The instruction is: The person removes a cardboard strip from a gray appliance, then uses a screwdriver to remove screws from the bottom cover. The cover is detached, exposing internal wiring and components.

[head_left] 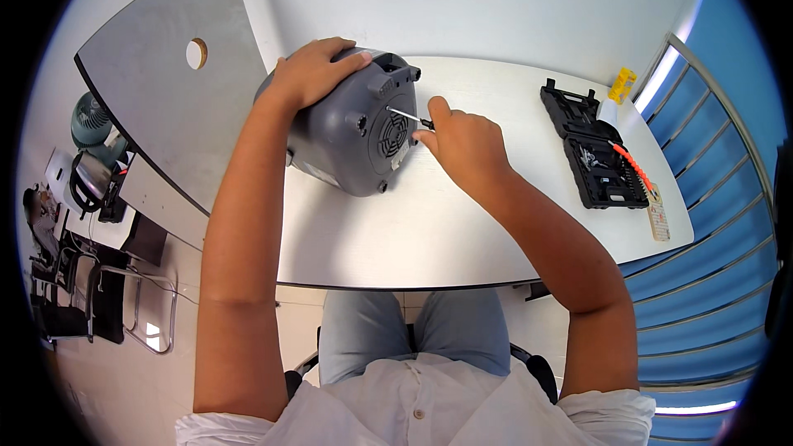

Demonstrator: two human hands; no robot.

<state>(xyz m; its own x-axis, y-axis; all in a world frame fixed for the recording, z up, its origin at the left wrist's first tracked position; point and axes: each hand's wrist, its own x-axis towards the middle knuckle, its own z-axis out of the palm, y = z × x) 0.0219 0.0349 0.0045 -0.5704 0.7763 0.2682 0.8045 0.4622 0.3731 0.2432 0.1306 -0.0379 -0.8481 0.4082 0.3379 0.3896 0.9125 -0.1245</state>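
Note:
A dark grey rounded appliance [337, 136] lies on its side on the white table [462, 223], its underside with a round vent grille and small feet turned to the right. My left hand [318, 74] rests on top of its body with the fingers spread, steadying contact at the upper edge. In my right hand [467, 144] is a screwdriver [405, 115], its handle mostly hidden by the fingers. The thin metal shaft points left, and its tip meets the underside just above the grille. Whether the tip sits in a screw is too small to tell.
An opened black tool case [596, 153] with bits lies on the table's right side. Near it are an orange-red rod-like tool [632, 163], a yellow box [622, 85] and a pale remote-like strip [658, 216]. A grey panel [165, 49] stands at left; metal railing [727, 107] borders the right.

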